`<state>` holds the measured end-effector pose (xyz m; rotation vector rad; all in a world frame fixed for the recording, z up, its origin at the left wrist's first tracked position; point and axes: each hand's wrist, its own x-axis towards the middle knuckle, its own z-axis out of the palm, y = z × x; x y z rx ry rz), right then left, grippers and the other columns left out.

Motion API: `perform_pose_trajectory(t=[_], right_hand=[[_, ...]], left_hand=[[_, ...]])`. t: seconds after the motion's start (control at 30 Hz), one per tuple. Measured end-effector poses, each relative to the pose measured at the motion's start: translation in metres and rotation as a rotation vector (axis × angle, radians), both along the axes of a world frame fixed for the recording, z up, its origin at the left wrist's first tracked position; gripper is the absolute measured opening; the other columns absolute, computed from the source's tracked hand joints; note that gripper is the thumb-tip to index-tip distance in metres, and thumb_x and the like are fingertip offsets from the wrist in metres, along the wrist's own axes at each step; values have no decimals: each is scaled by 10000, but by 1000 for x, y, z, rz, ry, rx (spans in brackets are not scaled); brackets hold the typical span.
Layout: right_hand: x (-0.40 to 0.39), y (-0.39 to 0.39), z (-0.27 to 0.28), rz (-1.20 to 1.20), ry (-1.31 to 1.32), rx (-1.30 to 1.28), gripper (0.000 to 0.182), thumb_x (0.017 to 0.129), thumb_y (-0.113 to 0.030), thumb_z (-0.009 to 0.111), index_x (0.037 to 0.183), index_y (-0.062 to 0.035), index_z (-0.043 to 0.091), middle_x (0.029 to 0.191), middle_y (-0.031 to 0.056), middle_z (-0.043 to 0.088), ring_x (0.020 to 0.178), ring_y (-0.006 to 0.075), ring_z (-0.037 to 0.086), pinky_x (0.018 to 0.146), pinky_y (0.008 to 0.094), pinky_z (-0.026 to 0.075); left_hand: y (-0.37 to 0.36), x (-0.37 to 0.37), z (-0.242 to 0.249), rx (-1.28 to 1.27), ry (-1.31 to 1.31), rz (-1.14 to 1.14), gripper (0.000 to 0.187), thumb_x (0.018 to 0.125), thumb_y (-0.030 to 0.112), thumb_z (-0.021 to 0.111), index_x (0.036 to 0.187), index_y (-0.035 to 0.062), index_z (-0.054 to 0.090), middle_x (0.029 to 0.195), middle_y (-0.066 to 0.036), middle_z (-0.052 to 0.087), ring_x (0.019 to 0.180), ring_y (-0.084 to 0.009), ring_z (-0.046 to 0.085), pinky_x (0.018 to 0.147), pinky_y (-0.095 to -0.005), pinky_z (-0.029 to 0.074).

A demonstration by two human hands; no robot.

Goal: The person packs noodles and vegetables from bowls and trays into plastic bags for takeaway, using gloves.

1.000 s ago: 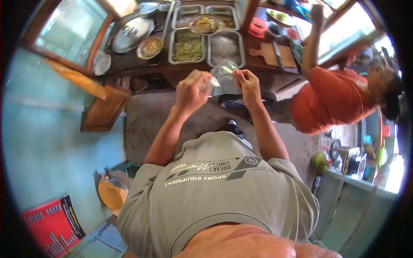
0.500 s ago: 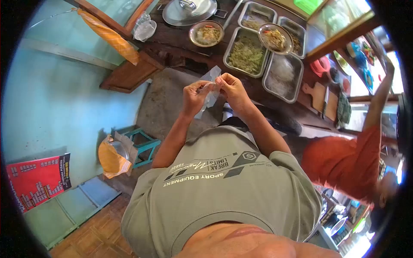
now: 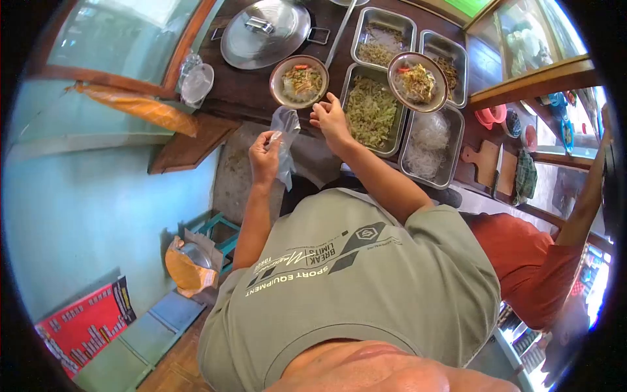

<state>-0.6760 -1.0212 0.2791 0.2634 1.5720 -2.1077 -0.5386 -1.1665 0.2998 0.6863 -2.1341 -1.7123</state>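
My left hand [image 3: 264, 157] pinches a clear plastic bag [image 3: 286, 157], which hangs loosely to the right of its fingers. Just below the near rim of a bowl [image 3: 275, 93] of noodles with a red garnish, my right hand [image 3: 333, 123] reaches out, fingers apart and holding nothing. That hand overlaps the left edge of a metal tray [image 3: 385, 153] of chopped greens. A second bowl [image 3: 394, 91] of similar food rests across the trays. To the right, a metal tray [image 3: 459, 147] contains translucent noodles.
A lidded pot [image 3: 274, 36] stands at the back left. On the right lie a cutting board [image 3: 483, 160], a knife [image 3: 499, 160] and a dark cloth [image 3: 525, 176]. A person in a red shirt [image 3: 522, 261] stands close on my right. A stool [image 3: 225, 238] sits by the wall.
My hands have separated: the right has let go of the plastic bag and moved up toward the bowl, while the left keeps it. The bag hangs more opened out. The view has shifted.
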Motion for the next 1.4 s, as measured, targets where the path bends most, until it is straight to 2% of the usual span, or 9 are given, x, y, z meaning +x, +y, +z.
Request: perform_pose_trajectory(t=[0.2, 0.37, 0.43, 0.5, 0.67, 0.9, 0.93, 1.1, 1.4], right_hand=[[-27, -30, -31, -54, -85, 14, 551, 1049, -211, 502, 1531, -56, 285, 1206, 147, 597, 824, 191, 666, 691, 326, 588], [-38, -37, -40, -87, -10, 320, 276, 1029, -167, 511, 1250, -9, 555, 1073, 119, 664, 851, 190, 682, 697, 330, 574], [-45, -39, -67, -122, 111, 425, 267, 994, -160, 532, 1180, 20, 595, 1037, 162, 682, 896, 258, 675, 768, 373, 548], [-45, -40, -54, -159, 131, 485, 259, 934, -136, 558, 1108, 41, 633, 990, 214, 691, 932, 321, 666, 860, 405, 493], [-58, -29, -49, -220, 218, 468, 271, 930, -124, 565, 1137, 40, 631, 988, 205, 695, 929, 292, 669, 841, 391, 502], [-106, 42, 69, -204, 147, 162, 332, 1025, -104, 523, 1303, 74, 550, 1071, 142, 680, 890, 159, 638, 759, 255, 541], [-123, 67, 66, -195, 198, 296, 341, 1029, -94, 511, 1319, 84, 530, 1087, 141, 681, 956, 155, 639, 806, 254, 552], [-198, 159, 101, -306, 299, 220, 235, 1008, -60, 523, 1181, 61, 626, 1002, 91, 706, 835, 125, 652, 738, 257, 553], [-355, 290, 47, -331, 389, 503, 223, 980, -113, 553, 1106, 44, 648, 974, 90, 706, 794, 159, 682, 727, 303, 581]], left_hand=[[-62, -21, -27, -216, -30, -103, 116, 907, 114, 719, 953, 10, 698, 888, -30, 670, 801, -111, 595, 729, -265, 487], [-120, -46, -49, -132, 0, -320, 109, 918, 112, 708, 932, 4, 704, 1009, -48, 652, 922, -129, 605, 841, -269, 482], [-133, -58, -45, -39, -49, -411, 95, 914, 88, 704, 935, -4, 704, 1044, -56, 649, 947, -133, 611, 869, -271, 484], [-146, -64, -47, -32, -64, -513, 89, 914, 81, 702, 938, -6, 703, 1044, -56, 651, 955, -132, 610, 869, -271, 482], [-163, -79, -47, -2, -69, -689, 94, 873, 57, 723, 941, -3, 698, 963, -48, 679, 850, -105, 601, 745, -252, 475], [-150, -102, -40, 54, -67, -750, 95, 877, 58, 708, 942, -10, 693, 910, -44, 681, 788, -103, 586, 714, -253, 466], [-145, -106, -37, 51, -66, -748, 95, 879, 60, 705, 941, -11, 693, 902, -43, 681, 780, -103, 584, 711, -254, 465], [-113, -116, -19, 16, -106, -740, 100, 884, 66, 695, 944, -14, 694, 855, -34, 679, 767, -91, 576, 692, -253, 461], [-48, -123, -11, -26, -162, -596, 106, 886, 71, 691, 949, -14, 688, 842, -59, 686, 783, -116, 617, 703, -276, 489]])
